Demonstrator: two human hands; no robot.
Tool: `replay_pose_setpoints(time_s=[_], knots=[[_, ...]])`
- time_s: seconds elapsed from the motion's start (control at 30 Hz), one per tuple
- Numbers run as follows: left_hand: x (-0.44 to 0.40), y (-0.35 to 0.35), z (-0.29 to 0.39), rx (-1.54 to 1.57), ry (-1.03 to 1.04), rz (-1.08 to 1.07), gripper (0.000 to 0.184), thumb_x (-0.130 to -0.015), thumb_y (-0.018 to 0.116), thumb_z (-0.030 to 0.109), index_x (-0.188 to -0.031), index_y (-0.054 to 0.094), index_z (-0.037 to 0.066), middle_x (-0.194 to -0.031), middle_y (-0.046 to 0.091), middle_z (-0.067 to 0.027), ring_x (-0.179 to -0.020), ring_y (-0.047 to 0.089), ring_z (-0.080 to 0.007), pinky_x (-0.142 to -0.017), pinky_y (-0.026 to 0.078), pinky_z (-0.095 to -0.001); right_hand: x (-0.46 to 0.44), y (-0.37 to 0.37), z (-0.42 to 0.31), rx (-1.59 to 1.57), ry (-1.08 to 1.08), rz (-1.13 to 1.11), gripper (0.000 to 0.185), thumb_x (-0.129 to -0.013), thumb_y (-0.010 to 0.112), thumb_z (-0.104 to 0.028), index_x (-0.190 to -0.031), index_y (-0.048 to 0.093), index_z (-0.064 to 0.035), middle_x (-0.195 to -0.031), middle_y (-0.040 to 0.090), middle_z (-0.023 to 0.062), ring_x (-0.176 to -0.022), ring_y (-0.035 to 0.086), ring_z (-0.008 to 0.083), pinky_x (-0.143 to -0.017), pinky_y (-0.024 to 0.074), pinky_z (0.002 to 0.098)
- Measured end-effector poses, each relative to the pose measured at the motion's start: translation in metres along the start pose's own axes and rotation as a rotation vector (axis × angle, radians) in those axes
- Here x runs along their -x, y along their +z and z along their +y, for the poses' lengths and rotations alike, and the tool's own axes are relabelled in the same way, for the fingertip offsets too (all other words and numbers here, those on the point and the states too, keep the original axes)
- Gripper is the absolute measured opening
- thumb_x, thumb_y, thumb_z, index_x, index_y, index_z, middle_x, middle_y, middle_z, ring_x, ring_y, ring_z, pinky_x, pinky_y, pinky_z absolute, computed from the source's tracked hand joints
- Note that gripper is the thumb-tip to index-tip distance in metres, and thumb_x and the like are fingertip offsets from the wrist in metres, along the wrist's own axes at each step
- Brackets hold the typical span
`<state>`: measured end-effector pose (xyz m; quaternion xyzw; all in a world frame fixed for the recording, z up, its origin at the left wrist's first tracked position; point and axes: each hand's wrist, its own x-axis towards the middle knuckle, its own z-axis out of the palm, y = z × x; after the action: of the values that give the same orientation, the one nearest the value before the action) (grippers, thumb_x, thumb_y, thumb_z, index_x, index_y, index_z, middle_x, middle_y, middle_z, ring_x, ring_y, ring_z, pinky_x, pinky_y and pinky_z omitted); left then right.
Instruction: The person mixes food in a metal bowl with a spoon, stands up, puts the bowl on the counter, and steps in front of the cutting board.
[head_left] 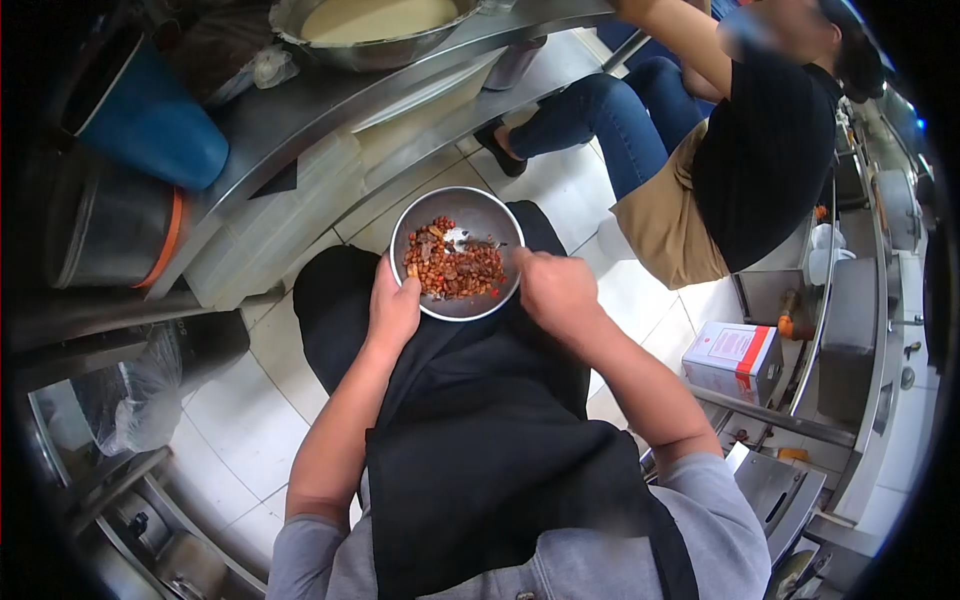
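Observation:
A round metal bowl (457, 313) rests on my lap over the black apron. Inside it lies a mix of small reddish-brown, nut-like pieces (455, 268), with a few red bits and some bare metal showing. My left hand (393, 308) grips the bowl's left rim, thumb over the edge. At the right rim my right hand (558, 290) is closed in a fist around a slim utensil (492, 244). A dark part of it reaches into the bowl; its kind is hidden by my fingers and the food.
A steel counter (300, 125) to the left bears a blue container (155, 120) and a large bowl of pale liquid (375, 22). Another person (760, 150) sits close on the right. A metal tin (733, 358) stands beyond my right arm. A plastic bag (135, 395) hangs at lower left.

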<state>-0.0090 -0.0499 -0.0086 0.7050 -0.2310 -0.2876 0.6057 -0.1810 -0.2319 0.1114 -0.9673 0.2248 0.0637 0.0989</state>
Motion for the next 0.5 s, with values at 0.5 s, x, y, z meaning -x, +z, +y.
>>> replay_pose_setpoints(time_s=[0.5], knots=[[-0.005, 0.003, 0.0, 0.011, 0.01, 0.005, 0.055, -0.09, 0.052, 0.002, -0.145, 0.057, -0.005, -0.138, 0.068, -0.0215, -0.132, 0.063, -0.0326, -0.116, 0.045, -0.0403, 0.01, 0.007, -0.001, -0.066, -0.16, -0.004, 0.014, -0.09, 0.062, -0.008, -0.102, 0.067, -0.0038, -0.081, 0.073, 0.016, -0.073, 0.074, 0.0364, -0.064, 0.0589, 0.0494]])
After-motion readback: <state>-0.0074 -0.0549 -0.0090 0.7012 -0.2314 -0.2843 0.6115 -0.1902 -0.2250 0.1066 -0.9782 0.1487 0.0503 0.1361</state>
